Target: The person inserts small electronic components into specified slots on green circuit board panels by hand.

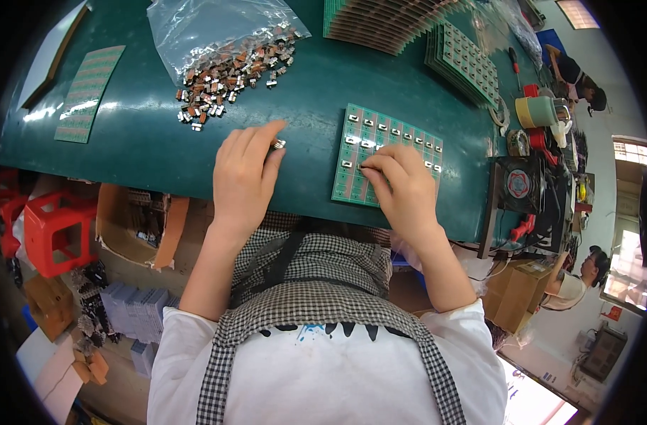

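In a cluttered workroom, a red stool stands beside the glossy green worktop. The left fingers pinch small metal pieces; the right fingers close on a component at the circuit board.

- Here's the left hand, shiny small parts between thumb and fingers!
- Over right, the right hand pinches a small piece at the green board.
- Far side: loose components heap by a clear bag; stacked boards sit far right.
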A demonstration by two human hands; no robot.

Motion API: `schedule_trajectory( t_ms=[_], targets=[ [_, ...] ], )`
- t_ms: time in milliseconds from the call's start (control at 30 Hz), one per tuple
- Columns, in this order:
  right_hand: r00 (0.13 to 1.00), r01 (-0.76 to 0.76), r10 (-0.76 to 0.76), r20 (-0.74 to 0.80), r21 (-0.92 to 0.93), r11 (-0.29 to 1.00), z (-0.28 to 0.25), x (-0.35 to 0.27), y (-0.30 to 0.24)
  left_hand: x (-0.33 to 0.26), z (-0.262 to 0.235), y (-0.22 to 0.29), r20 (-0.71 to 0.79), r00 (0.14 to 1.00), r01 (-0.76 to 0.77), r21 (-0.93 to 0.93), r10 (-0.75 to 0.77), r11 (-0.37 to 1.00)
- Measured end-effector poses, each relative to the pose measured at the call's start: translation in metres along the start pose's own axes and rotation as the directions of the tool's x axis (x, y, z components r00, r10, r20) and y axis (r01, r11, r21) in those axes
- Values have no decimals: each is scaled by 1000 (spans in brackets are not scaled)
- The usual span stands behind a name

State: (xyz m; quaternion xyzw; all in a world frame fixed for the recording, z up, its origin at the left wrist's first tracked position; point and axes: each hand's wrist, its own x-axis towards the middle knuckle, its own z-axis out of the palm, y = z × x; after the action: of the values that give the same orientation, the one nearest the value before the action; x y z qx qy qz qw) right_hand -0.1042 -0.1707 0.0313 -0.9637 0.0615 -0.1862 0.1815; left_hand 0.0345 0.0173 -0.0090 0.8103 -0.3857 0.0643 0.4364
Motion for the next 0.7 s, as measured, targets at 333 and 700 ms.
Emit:
schedule_trajectory(
  t_ms=[333,700],
  targets=[
    [904,-416,323,279,745,521,-8,-17,-27,-12,7,47,17,983,-160,-411,183,898],
    [761,-526,486,430,847,74,-16,-35,-16,-13,17,47,-65,890,-453,-229,451,861]
  ],
)
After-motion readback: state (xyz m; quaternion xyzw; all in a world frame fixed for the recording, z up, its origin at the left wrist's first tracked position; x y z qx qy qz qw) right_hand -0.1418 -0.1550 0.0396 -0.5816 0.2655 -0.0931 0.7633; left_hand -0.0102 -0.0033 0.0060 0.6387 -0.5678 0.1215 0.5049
